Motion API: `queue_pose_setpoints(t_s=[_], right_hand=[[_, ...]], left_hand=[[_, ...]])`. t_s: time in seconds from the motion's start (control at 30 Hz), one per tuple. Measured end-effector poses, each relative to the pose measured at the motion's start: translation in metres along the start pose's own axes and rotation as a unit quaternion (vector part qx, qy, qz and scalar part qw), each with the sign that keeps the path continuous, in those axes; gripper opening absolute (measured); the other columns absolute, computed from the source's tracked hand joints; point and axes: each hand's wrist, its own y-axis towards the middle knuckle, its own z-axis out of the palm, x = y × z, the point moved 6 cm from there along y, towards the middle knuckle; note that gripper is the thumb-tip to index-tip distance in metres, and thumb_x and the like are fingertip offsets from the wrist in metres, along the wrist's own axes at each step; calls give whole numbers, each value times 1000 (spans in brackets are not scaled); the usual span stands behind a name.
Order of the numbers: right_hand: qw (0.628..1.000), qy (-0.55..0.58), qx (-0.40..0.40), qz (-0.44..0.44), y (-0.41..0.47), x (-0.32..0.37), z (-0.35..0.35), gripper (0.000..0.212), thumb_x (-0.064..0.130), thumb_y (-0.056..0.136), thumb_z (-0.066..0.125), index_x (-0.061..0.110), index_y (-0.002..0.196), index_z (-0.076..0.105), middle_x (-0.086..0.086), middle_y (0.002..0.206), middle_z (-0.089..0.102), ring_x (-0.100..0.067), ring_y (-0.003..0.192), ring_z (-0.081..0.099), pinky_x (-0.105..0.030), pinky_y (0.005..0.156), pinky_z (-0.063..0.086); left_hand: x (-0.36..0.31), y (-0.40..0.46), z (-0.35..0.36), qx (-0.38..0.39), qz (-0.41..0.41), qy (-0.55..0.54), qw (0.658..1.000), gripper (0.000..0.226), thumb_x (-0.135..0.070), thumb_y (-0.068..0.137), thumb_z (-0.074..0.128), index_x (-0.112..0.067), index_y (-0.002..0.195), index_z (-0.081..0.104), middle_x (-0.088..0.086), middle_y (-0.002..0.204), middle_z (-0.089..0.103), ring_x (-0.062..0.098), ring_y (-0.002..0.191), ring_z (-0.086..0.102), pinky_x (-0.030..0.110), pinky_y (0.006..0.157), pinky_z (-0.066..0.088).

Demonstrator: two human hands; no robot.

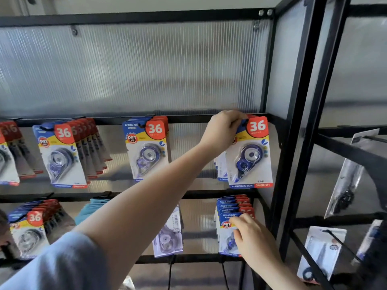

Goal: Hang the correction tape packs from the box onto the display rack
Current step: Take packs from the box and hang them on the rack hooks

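Mid-hanging: left hand (224, 127) pinching top of a correction tape pack (250, 152) at the rack's (293, 101) upper right hook, right hand (252, 237) gripping spare packs (232, 208) below; next, seat hole on hook, release

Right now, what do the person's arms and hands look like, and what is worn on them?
Both hands are bare: no gloves, rings or watch visible. The left hand extends from a bare forearm, with a light blue-grey short sleeve covering the upper arm. The right hand shows a bare wrist and forearm; no sleeve in view.
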Motion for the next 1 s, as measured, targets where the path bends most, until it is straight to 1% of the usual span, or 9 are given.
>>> queue_pose_setpoints(t_s=[0.1,0.17,0.23,0.3,0.37,0.47,0.7,0.83,1.0], right_hand=[[1000,7,-5,7,-2,-5,1,35,15,49,89,25,72,65,10,68,59,-6,51,58,-2,46,-1],[999,29,-1,19,-5,-9,2,22,17,66,81,22,83,67,6,81,64,-10,65,63,-1,51,7],[999,35,10,16,-5,-10,6,15,19,85,63,18,100,65,1,101,63,-16,86,64,-9,52,20],[999,34,14,6,-4,-9,7,21,22,93,50,18,111,60,2,112,58,-16,98,60,-17,63,29],[999,32,24,6,-4,-7,8,24,23,96,44,20,116,56,4,116,54,-14,102,57,-18,67,30],[999,30,32,8,-3,-4,9,27,24,96,42,21,120,54,5,119,53,-12,105,55,-15,61,27],[998,40,49,3,-3,10,15,30,24,96,42,24,125,51,6,123,52,-12,106,53,-16,71,29],[998,33,52,-4,-4,22,21,30,24,97,41,23,125,51,4,123,53,-14,108,55,-19,72,35],[998,24,54,-10,-2,49,34,29,21,97,41,23,124,52,5,121,55,-13,106,56,-20,73,40]], left_hand=[[1,2,2,-7,18,43,999,27,-4,94,44,-7,111,66,11,113,64,24,106,56,24,87,38],[1,3,3,-9,35,70,997,28,-6,94,45,-8,113,65,12,114,62,26,105,56,28,89,40],[0,1,4,-11,52,92,994,29,-5,93,45,-7,116,64,13,114,61,28,104,57,34,89,44],[-4,-3,3,-18,76,103,992,33,-2,90,44,-7,116,63,15,110,60,31,103,56,39,89,45],[-7,-8,3,-21,100,120,987,40,-2,83,43,-7,117,61,15,108,59,33,101,54,41,88,44],[-7,-14,-2,-30,110,152,982,44,-5,77,46,-8,119,59,13,109,57,32,100,52,37,88,41],[5,-32,-7,-27,139,210,967,50,-26,80,59,-9,127,52,12,120,55,30,109,50,40,93,41],[21,-53,-20,-28,134,233,963,63,-41,80,52,-8,133,46,14,130,48,30,118,45,38,96,38],[50,-91,-49,-26,114,238,964,60,-39,82,53,-9,133,45,14,130,47,29,117,44,38,94,39]])
